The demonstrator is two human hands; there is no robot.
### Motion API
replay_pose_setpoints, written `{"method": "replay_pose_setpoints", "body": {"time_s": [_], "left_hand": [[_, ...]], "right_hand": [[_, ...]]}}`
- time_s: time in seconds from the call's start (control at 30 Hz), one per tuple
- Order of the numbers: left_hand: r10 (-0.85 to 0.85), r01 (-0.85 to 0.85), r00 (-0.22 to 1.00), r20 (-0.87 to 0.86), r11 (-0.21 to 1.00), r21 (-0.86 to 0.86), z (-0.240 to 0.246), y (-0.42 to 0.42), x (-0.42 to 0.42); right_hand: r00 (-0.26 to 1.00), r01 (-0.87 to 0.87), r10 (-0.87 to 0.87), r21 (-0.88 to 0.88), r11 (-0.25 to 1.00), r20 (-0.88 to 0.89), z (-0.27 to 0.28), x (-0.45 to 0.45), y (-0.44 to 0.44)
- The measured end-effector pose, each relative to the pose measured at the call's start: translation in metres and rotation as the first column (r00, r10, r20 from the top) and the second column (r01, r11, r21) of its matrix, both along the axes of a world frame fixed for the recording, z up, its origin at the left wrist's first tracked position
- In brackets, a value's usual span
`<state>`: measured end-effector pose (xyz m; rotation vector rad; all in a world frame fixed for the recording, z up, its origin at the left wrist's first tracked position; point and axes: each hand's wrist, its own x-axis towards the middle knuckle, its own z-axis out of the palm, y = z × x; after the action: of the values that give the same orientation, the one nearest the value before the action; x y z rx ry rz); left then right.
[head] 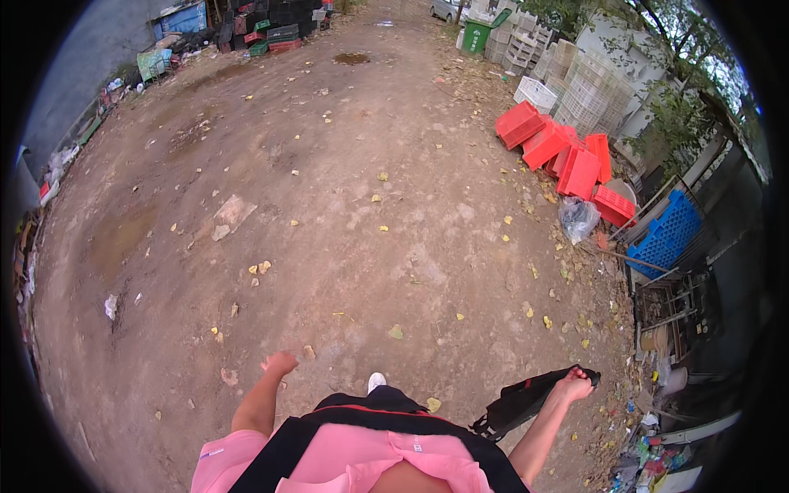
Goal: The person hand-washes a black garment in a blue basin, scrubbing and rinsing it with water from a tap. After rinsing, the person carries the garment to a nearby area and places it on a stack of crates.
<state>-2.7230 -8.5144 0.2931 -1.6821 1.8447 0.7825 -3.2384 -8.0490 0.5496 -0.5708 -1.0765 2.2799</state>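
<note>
My right hand (pixel 574 387) grips the upper end of a black fabric item (pixel 521 400) with a short red stripe. It hangs out to my right and slants back towards my waist. Whether it is a bag or a garment, I cannot tell. My left hand (pixel 280 363) is held out over the dirt with its fingers curled in, and nothing shows in it. Between my arms are my pink shirt (pixel 363 450) and a black apron-like garment (pixel 370 407) with red trim. One white shoe (pixel 376 381) shows beyond its edge.
A damp dirt lane (pixel 345 246) with fallen leaves runs ahead. Muddy puddles (pixel 123 237) lie left. Red plastic crates (pixel 578 172), a clear plastic bag (pixel 578 219), a blue plastic pallet (pixel 666 234), white crates (pixel 592 86) and a green wheeled bin (pixel 476 36) line the right.
</note>
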Motion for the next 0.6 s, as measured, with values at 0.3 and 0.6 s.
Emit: {"method": "replay_pose_setpoints", "body": {"time_s": [0.3, 0.6], "left_hand": [[0.997, -0.991, 0.052, 0.053, 0.045, 0.129, -0.073, -0.063, 0.175], [0.740, -0.785, 0.545, -0.394, 0.616, 0.069, -0.131, -0.551, -0.231]], "right_hand": [[0.997, -0.003, 0.008, 0.060, 0.998, -0.081, 0.013, -0.197, -0.269], [0.990, -0.004, 0.006, 0.021, 1.000, -0.138, 0.033, -0.357, -0.533]]}}
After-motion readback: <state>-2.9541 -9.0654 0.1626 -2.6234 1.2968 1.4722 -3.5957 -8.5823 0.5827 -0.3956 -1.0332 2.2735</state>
